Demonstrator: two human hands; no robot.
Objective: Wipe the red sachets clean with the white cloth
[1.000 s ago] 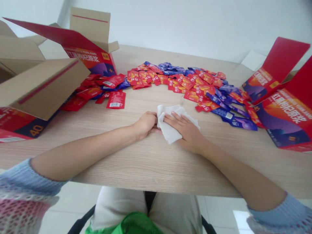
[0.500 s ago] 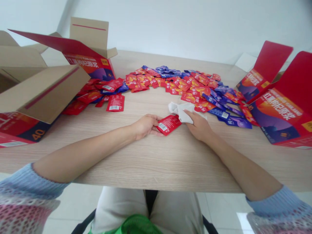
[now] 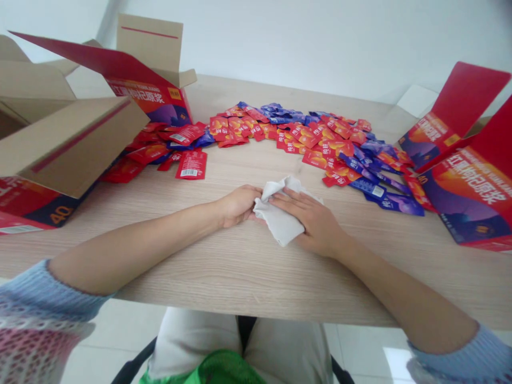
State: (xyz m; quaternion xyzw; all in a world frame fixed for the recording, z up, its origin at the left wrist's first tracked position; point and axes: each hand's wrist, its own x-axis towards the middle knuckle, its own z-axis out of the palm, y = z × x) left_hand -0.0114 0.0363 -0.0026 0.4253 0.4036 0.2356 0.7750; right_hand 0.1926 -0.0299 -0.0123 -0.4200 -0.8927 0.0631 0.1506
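Centrally, a white cloth [image 3: 282,226] lies rumpled near the middle of the bench [image 3: 192,272], its near corner pointing toward the person. The right hand [image 3: 320,221] rests on it from the right, fingers long and close to straight; that grip is spread flat rather than closed, which probably serves to press the cloth down over a broad patch. So the cloth sits beneath the right fingers, with its far edge showing beyond them.

At the cloth's left edge is the left hand [image 3: 238,207], its fingers bent and their tips partly covered by the folds. Its placing there looks like a way of steadying that side, though whether this grip pinches anything cannot be told, and whatever lies under the cloth is hidden.

Farther out, a loose heap of red and blue packets [image 3: 316,136] curves along the far side, near the cloth but apart from it, perhaps kept within easy reach. One red packet [image 3: 191,164] lies label up at the left, by the left pile. Open boxes flank everything: a near left box [image 3: 40,200], a far left box [image 3: 152,101], and two right boxes [image 3: 476,181], flaps raised.
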